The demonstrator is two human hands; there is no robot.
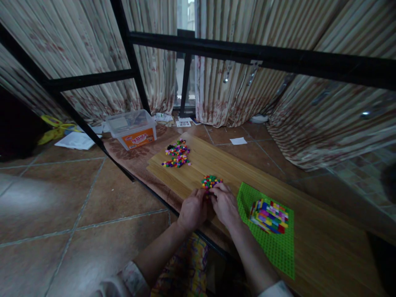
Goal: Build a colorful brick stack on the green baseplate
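My left hand [192, 209] and my right hand [224, 202] meet above the near edge of the wooden board, fingertips pinched close together. Small dark pink toy bricks [207, 192] show between them; how many is too small to tell. Just beyond the fingertips lies a little pile of loose colourful toy bricks [210, 180]. To the right of my right hand, a green baseplate [278, 255] carries a layered block of many-coloured bricks [269, 216]. The fingers partly hide the near side of the little pile.
A larger heap of loose bricks [177, 156] spreads at the board's far left end. Behind it stands a clear plastic tub [132, 128] with an orange label. The wooden board [328, 239] rests on a brown cloth [130, 165]. Black metal bars [247, 51] cross in front of the curtains.
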